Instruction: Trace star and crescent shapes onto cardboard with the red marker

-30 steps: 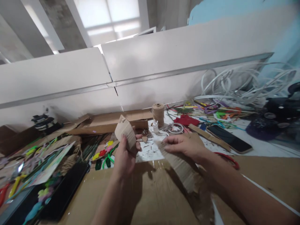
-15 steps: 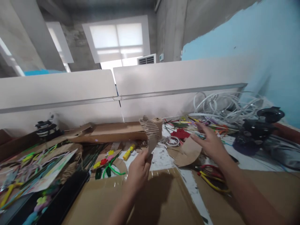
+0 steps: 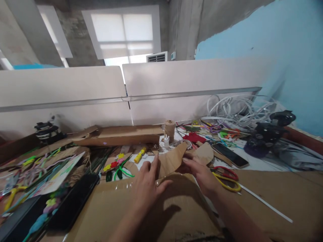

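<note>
Piece: a curved cardboard cutout (image 3: 170, 162) hangs just above a large cardboard sheet (image 3: 113, 205), between the two hands, in front of the person.
Long axis: it arcs from lower left, by the left hand, up to the right, where it passes under the right hand.
Right hand (image 3: 199, 174): the fingers (image 3: 189, 162) curl over the cutout's upper right end and appear to grip it; the thumb is hidden.
Left hand (image 3: 145, 181): the fingers (image 3: 154, 163) are spread and unclenched, their tips at the cutout's left edge; the thumb lies along its lower edge, and no firm hold shows.
Nearer hand: the right, which overlaps the cutout.
Just beyond: a second cardboard scrap (image 3: 205, 153) lies past the right hand, and red-and-yellow scissors (image 3: 225, 180) lie to its right.
Farther out: a yellow glue stick (image 3: 139, 155), a spool of jute twine (image 3: 169, 130) and a smartphone (image 3: 229, 155) lie on the worktop (image 3: 264, 169).
</note>
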{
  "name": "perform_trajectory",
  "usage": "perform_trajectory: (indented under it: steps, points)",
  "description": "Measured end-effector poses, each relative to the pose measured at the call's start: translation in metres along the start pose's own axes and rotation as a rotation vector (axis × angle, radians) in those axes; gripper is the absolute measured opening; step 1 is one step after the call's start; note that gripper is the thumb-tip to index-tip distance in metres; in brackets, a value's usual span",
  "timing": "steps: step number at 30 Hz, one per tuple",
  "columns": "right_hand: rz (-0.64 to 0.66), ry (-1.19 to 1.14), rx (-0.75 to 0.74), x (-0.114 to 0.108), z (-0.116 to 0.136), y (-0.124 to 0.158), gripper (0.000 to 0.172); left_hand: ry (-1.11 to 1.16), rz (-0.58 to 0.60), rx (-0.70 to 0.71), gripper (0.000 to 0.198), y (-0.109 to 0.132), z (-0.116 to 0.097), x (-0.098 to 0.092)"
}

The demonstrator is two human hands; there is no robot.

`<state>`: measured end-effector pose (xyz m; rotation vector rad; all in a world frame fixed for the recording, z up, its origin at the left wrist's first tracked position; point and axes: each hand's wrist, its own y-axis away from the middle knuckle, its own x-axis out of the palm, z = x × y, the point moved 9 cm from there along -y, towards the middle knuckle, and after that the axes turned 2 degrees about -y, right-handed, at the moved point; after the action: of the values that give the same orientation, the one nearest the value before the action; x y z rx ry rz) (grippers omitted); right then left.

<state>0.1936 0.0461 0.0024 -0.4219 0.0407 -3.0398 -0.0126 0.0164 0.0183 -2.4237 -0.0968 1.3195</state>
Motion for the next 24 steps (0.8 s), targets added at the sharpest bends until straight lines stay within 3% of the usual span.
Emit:
perform_trajectory:
  steps: [4,8,12,17,21,24]
  points:
    - [-0.007,0.006,0.012,0.008,-0.016,0.011,0.067,0.331,-0.113,-0.118,0.053,0.001,0.028,0.0]
    - [0.022,0.287,-0.124,0.007,-0.009,0.014,0.071,0.444,-0.1,-0.142,0.045,0.0,0.038,0.007]
    - [0.016,0.577,-0.193,-0.028,0.011,-0.006,0.056,0.566,-0.098,-0.219,0.043,-0.008,0.058,0.003]
    - [-0.023,1.022,-0.218,-0.079,0.029,-0.028,0.056,0.638,-0.146,-0.36,0.05,-0.026,0.099,-0.006]
    - [-0.035,1.181,-0.242,-0.084,0.029,-0.03,0.035,0.668,-0.105,-0.396,0.051,-0.036,0.101,0.008]
    - [-0.109,1.176,-0.33,-0.082,0.055,-0.026,0.03,0.697,-0.086,-0.387,0.047,-0.046,0.089,0.021]
